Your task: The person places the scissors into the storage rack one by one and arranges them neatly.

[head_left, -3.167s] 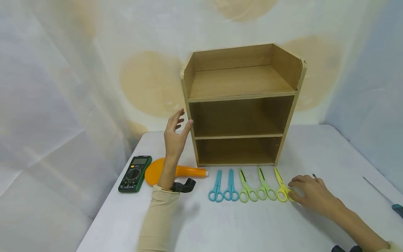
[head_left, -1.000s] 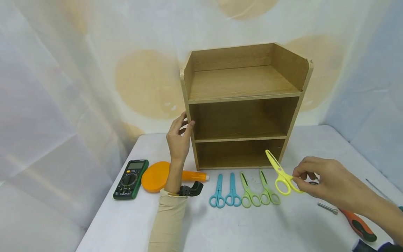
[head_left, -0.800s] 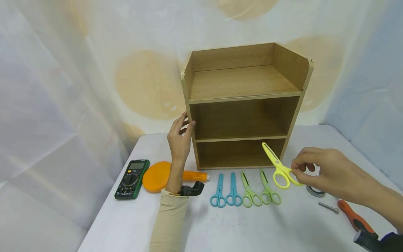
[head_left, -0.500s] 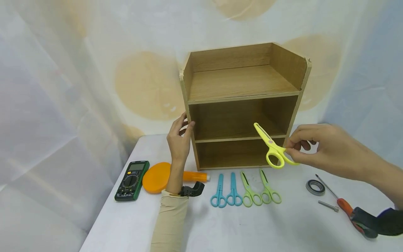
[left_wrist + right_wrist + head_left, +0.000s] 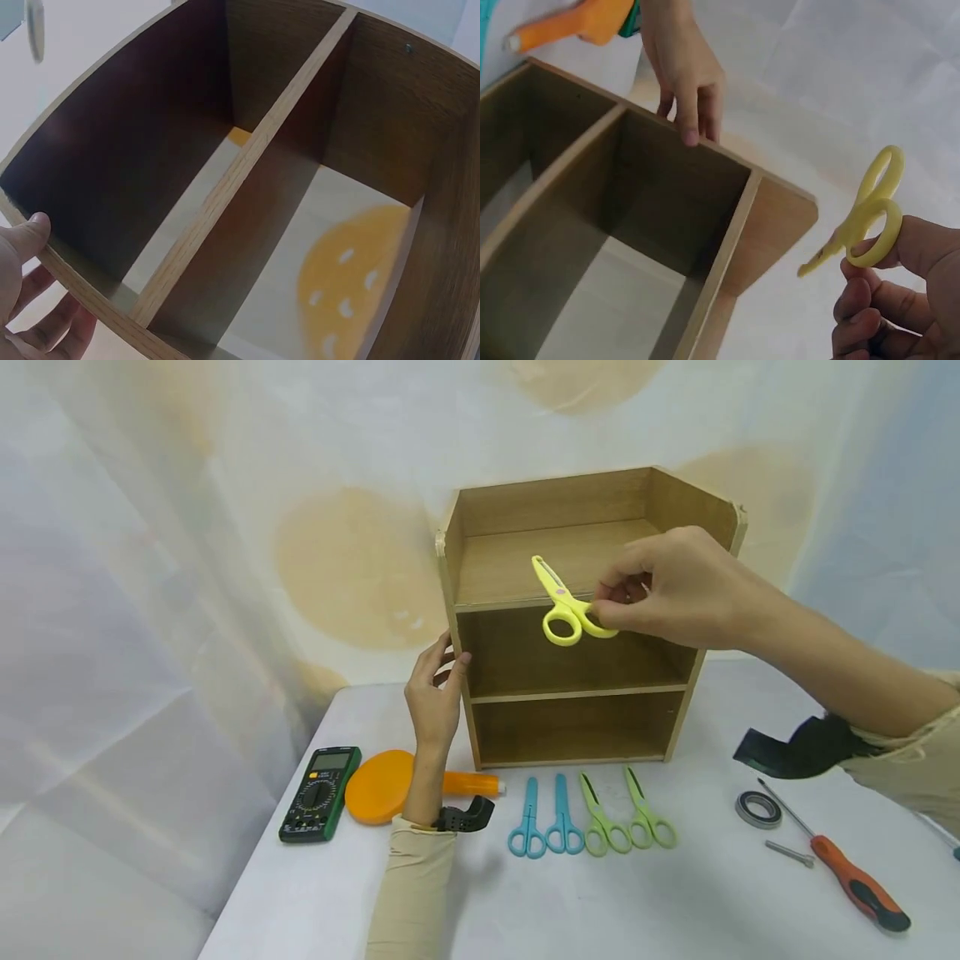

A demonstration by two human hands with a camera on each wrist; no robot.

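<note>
Fingers of your right hand (image 5: 678, 589) pinch the yellow scissors (image 5: 564, 606) before the wooden shelf (image 5: 577, 693) — your left hand (image 5: 435, 697) grips its side panel.

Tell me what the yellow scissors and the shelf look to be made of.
Yellow scissors: apparently plastic, smooth matt handles and blades in one colour; any metal edge is too small to tell. Shelf: wood-grain board with pale edge strips, probably laminated particleboard rather than solid wood.
</note>
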